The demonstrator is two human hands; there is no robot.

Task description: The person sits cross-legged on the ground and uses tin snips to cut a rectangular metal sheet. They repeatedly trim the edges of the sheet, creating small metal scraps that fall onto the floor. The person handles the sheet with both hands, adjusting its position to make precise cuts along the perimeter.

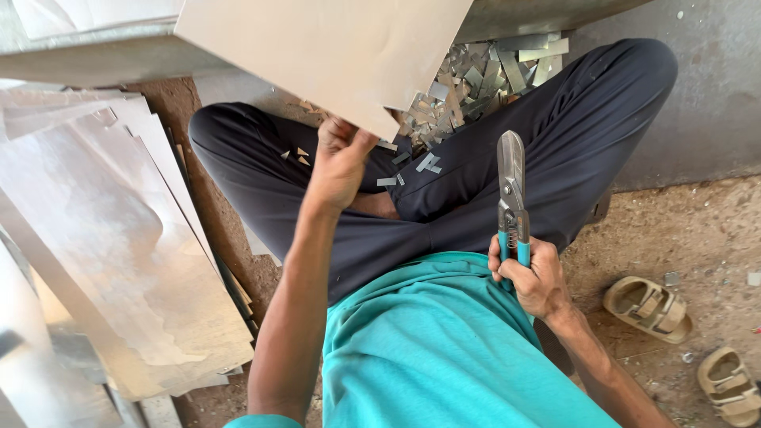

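I sit cross-legged on the ground in dark trousers and a teal shirt. My left hand grips the near corner of a large flat metal sheet that tilts up in front of me. My right hand is closed on the teal handles of tin snips, whose steel blades point up and away, shut, clear of the sheet. Small metal offcuts lie heaped on the ground beyond my legs, and a few rest on my lap.
A stack of shiny metal sheets leans at my left. A grey wall rises at the right. Two tan sandals lie on the dirt floor at the lower right.
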